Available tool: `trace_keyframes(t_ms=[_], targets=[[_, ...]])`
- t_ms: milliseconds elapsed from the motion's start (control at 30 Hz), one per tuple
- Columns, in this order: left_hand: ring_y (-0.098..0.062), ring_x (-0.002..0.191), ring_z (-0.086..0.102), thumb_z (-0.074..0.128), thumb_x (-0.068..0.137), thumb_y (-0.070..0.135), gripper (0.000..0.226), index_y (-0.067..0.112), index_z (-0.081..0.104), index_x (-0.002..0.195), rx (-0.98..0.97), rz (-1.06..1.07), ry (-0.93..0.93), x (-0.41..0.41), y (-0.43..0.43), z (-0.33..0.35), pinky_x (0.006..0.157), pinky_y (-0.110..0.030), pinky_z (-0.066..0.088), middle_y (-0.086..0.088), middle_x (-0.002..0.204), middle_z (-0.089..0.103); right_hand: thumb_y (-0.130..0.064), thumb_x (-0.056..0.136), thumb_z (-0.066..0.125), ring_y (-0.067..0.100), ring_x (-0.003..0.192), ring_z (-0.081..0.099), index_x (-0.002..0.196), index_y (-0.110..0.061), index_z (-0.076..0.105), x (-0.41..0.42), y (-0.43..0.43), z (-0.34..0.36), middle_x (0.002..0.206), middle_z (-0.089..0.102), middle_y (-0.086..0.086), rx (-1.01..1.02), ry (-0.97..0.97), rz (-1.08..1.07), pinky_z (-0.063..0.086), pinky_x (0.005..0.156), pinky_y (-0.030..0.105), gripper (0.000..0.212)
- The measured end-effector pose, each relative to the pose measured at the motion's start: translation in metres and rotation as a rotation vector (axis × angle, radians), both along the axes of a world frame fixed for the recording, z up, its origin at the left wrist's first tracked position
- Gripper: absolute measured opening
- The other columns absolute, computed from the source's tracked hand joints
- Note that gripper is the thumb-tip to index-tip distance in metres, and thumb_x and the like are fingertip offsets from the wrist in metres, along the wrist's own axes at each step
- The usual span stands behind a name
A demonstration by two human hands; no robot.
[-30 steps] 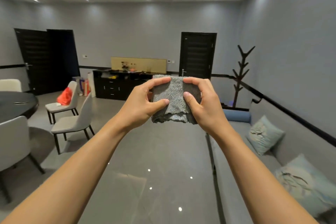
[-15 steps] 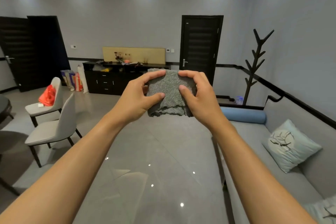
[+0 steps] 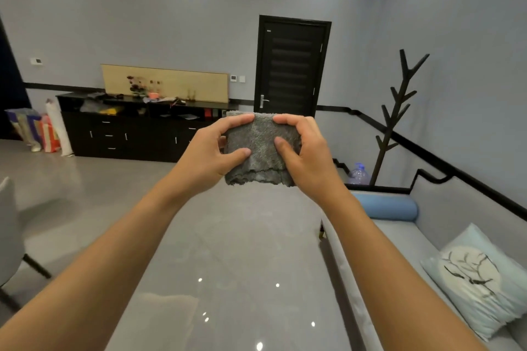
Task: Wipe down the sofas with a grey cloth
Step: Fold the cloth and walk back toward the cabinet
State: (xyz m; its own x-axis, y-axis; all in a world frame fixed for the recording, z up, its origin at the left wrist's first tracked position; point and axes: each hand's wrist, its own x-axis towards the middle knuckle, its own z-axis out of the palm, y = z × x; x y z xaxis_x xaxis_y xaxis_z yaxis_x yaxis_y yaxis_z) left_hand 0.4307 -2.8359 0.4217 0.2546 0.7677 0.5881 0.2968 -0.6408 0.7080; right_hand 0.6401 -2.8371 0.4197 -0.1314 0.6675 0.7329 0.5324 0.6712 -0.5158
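Observation:
A folded grey cloth (image 3: pixel 261 148) is held up in front of me at chest height, above the floor. My left hand (image 3: pixel 206 151) pinches its left side and my right hand (image 3: pixel 306 154) pinches its right side, thumbs on the near face. A long grey sofa (image 3: pixel 399 239) runs along the right wall, below and to the right of the cloth. On its seat lie a blue bolster (image 3: pixel 387 206) at the far end and a pale blue cushion (image 3: pixel 479 285) nearer to me.
Glossy grey floor (image 3: pixel 228 251) stretches ahead. A black sideboard (image 3: pixel 137 131) stands against the far wall beside a dark door (image 3: pixel 291 65). A black branch-shaped coat stand (image 3: pixel 396 111) and a water jug (image 3: pixel 358 174) sit beyond the sofa. A chair (image 3: pixel 8 231) shows at the left edge.
My view has swung to the right and moved forward; the dining chairs have slid out on the left and the sofa looms larger. Both hands keep the same hold on the cloth.

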Motion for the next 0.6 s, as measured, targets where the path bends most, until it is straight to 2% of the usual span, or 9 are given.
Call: trace_keyframes(t_ms=[167, 333, 433, 600], targets=[[-0.013, 0.116, 0.065, 0.074, 0.092, 0.009, 0.059, 0.031, 0.056, 0.143, 0.016, -0.011, -0.003, -0.020, 0.164, 0.001, 0.091, -0.031, 0.060, 0.013, 0.136, 0.058, -0.011, 0.096, 0.063, 0.005, 0.111, 0.054, 0.129, -0.016, 0.058, -0.017, 0.160, 0.002, 0.120, 0.053, 0.003, 0.038, 0.002, -0.027, 0.044, 0.093, 0.011, 0.033], [-0.009, 0.115, 0.066, 0.075, 0.091, 0.005, 0.057, 0.030, 0.058, 0.140, 0.031, -0.002, -0.005, -0.029, 0.340, -0.015, 0.094, -0.025, 0.057, 0.012, 0.131, 0.063, -0.009, 0.095, 0.064, 0.005, 0.110, 0.054, 0.128, -0.018, 0.058, -0.029, 0.341, -0.018, 0.120, 0.052, 0.002, 0.073, 0.011, -0.011, 0.043, 0.093, 0.010, 0.034], [-0.008, 0.119, 0.065, 0.074, 0.091, 0.004, 0.059, 0.025, 0.057, 0.144, 0.026, 0.019, 0.010, -0.033, 0.448, -0.013, 0.097, -0.025, 0.055, 0.011, 0.135, 0.062, -0.010, 0.094, 0.064, 0.003, 0.110, 0.053, 0.128, -0.019, 0.057, -0.033, 0.451, -0.020, 0.118, 0.050, 0.000, 0.068, 0.033, 0.015, 0.047, 0.094, 0.017, 0.035], [-0.003, 0.123, 0.062, 0.073, 0.092, 0.004, 0.062, 0.028, 0.055, 0.146, -0.011, 0.062, 0.025, -0.048, 0.625, 0.003, 0.103, -0.031, 0.054, 0.016, 0.137, 0.061, -0.012, 0.096, 0.063, 0.003, 0.112, 0.052, 0.129, -0.022, 0.057, -0.047, 0.639, -0.004, 0.119, 0.050, -0.003, 0.029, 0.047, 0.063, 0.048, 0.100, 0.031, 0.036]])
